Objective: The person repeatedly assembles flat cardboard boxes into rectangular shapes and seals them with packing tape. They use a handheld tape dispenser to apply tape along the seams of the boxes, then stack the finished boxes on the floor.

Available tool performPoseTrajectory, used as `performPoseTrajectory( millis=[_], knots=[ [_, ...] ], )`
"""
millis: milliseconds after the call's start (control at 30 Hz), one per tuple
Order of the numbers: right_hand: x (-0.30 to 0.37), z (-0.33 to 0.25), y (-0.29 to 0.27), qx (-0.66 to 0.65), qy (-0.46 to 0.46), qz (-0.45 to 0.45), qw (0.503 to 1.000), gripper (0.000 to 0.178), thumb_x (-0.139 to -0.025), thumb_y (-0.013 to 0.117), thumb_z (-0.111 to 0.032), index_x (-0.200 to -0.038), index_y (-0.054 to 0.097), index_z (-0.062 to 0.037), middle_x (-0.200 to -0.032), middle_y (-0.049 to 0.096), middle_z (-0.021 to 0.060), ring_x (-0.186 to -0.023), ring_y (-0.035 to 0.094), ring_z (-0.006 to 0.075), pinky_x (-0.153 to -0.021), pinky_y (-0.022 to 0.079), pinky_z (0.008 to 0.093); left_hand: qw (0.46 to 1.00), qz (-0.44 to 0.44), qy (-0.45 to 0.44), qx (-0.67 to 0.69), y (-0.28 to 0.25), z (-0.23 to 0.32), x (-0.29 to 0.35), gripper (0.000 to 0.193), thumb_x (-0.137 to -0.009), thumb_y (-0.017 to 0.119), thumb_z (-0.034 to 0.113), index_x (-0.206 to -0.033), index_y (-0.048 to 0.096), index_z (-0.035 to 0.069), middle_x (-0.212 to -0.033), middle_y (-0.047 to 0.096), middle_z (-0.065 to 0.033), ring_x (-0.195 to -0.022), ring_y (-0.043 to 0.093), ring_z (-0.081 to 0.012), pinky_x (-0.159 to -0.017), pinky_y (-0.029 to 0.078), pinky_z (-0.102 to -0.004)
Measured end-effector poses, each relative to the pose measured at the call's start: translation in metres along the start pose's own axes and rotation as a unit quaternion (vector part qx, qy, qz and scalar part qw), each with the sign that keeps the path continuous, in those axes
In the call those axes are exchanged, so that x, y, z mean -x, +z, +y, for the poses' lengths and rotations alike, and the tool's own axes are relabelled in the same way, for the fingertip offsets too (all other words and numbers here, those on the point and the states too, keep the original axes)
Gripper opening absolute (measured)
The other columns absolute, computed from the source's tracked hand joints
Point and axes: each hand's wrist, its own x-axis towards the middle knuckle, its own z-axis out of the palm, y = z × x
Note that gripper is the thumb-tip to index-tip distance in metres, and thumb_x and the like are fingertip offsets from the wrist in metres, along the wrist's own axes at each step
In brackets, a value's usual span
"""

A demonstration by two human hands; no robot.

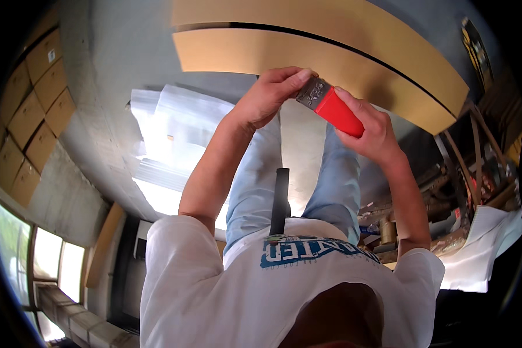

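In front of my body, both hands hold a tool with a broad red handle and a flat grey metal end (314, 94) bearing raised markings; its exact kind I cannot make out. My right hand (370, 126) is closed round the red handle (337, 113), its thumb lying along the top. My left hand (275, 93) is closed at the metal end, thumb and fingers pressed together there, hiding its tip. Just beyond both hands stretch long tan boards or flat cardboard pieces (261, 49), with a narrow dark gap between them.
Clear plastic sheeting (180, 119) lies on the floor to the left. Cardboard boxes (29, 104) are stacked at the far left, above windows (52, 255). On the right stand a metal frame (467, 156), cluttered items and white sheets (481, 243). A dark strap (280, 200) hangs before my waist.
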Motion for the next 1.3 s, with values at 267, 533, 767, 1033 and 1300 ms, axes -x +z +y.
performPoseTrajectory(
  millis=[267, 533, 767, 1033, 1300],
  knots=[
    [-0.085, -0.019, 0.026, 0.136, -0.102, -0.060, 0.984, 0.076, -0.065, 0.072, -0.009, -0.136, 0.052, -0.0250, -0.094, 0.063, 0.0077, -0.070, 0.064, 0.0275, -0.063, 0.057, 0.0373, 0.908, 0.351, 0.175, -0.147, -0.191, 0.046, 0.055, 0.026, -0.089, 0.069, 0.024, -0.101, 0.069, 0.001, -0.089, 0.069, -0.0053, -0.077, 0.063, -0.0124, -0.075, 0.049, -0.0268],
    [-0.176, 0.004, 0.096, 0.278, -0.163, -0.015, 0.947, 0.077, -0.063, 0.074, -0.016, -0.136, 0.051, -0.0287, -0.083, 0.058, 0.0038, -0.066, 0.062, 0.0235, -0.057, 0.056, 0.0363, 0.803, 0.452, 0.352, -0.163, -0.250, 0.064, 0.023, 0.022, -0.090, 0.067, 0.015, -0.107, 0.067, 0.001, -0.094, 0.067, -0.0047, -0.087, 0.062, -0.0110, -0.078, 0.049, -0.0237],
    [-0.189, 0.015, 0.111, 0.312, -0.082, -0.022, 0.946, 0.073, -0.067, 0.074, -0.017, -0.136, 0.052, -0.0281, -0.076, 0.056, 0.0018, -0.061, 0.061, 0.0239, -0.056, 0.056, 0.0377, 0.769, 0.516, 0.337, -0.171, -0.304, 0.032, -0.068, 0.024, -0.092, 0.063, 0.021, -0.105, 0.067, 0.001, -0.084, 0.067, -0.0064, -0.074, 0.060, -0.0142, -0.069, 0.048, -0.0278],
    [-0.191, 0.038, 0.105, 0.222, -0.181, 0.029, 0.958, 0.074, -0.063, 0.074, -0.018, -0.134, 0.053, -0.0299, -0.070, 0.053, 0.0010, -0.054, 0.058, 0.0218, -0.050, 0.054, 0.0357, 0.590, 0.660, 0.347, -0.310, -0.265, 0.051, -0.071, 0.016, -0.093, 0.058, 0.012, -0.097, 0.065, -0.002, -0.085, 0.065, -0.0169, -0.080, 0.062, -0.0248, -0.072, 0.048, -0.0348],
    [-0.187, 0.031, 0.099, 0.246, -0.086, -0.047, 0.964, 0.078, -0.066, 0.075, -0.016, -0.138, 0.048, -0.0297, -0.078, 0.059, 0.0042, -0.067, 0.063, 0.0255, -0.059, 0.056, 0.0383, 0.778, 0.468, 0.221, -0.356, -0.330, 0.031, -0.082, 0.030, -0.094, 0.055, 0.024, -0.110, 0.064, 0.000, -0.114, 0.064, -0.0170, -0.104, 0.060, -0.0281, -0.092, 0.046, -0.0404]
  ],
)
